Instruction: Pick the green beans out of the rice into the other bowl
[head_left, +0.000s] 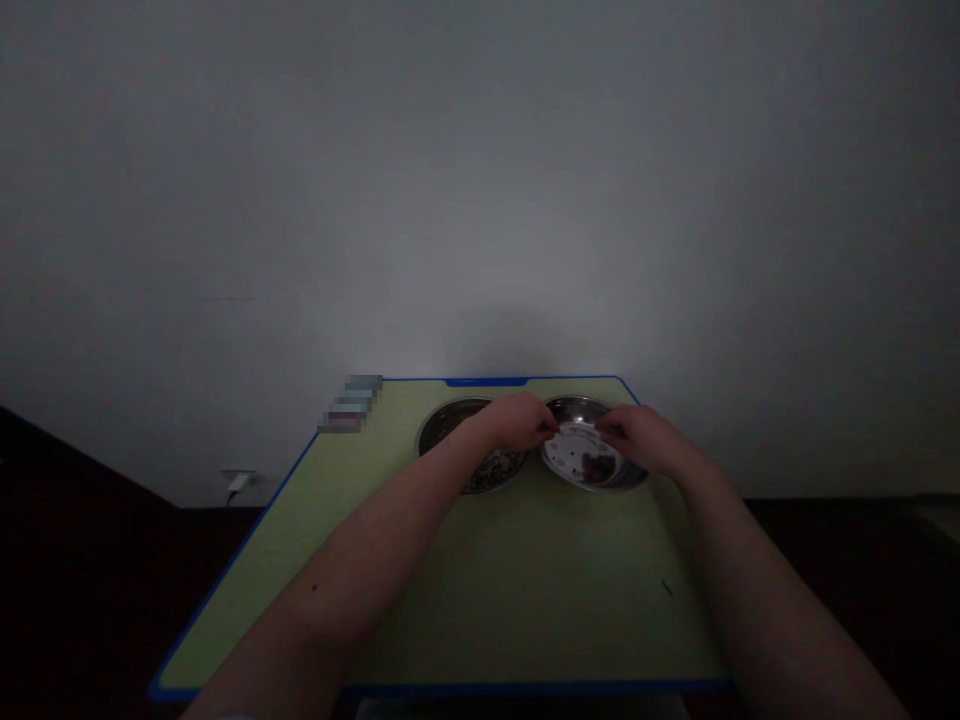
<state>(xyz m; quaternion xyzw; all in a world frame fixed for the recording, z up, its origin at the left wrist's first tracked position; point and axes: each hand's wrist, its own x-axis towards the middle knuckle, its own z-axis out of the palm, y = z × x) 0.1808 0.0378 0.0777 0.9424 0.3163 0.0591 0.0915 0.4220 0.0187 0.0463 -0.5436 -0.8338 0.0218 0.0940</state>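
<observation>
Two shiny metal bowls stand side by side at the far edge of the table. Over the inner side of the right bowl [562, 462], my left hand [525, 422] has its fingertips pinched together; whatever they hold is too small to make out. Across from it, my right hand [637, 437] reaches over the same bowl's right side, fingers also closed in a pinch, contents unclear. A dark reddish clump [598, 467] and several small dark specks lie inside that bowl. The left bowl [421, 440] contains many small light and dark pieces, partly covered by my left hand and forearm.
The pale green table [517, 590] has a blue edge and touches a plain wall [480, 200]. A small dark sliver [667, 587] lies on its right side. A blurred, pixelated patch [352, 405] covers the far left corner. A white plug [238, 483] sits low on the wall.
</observation>
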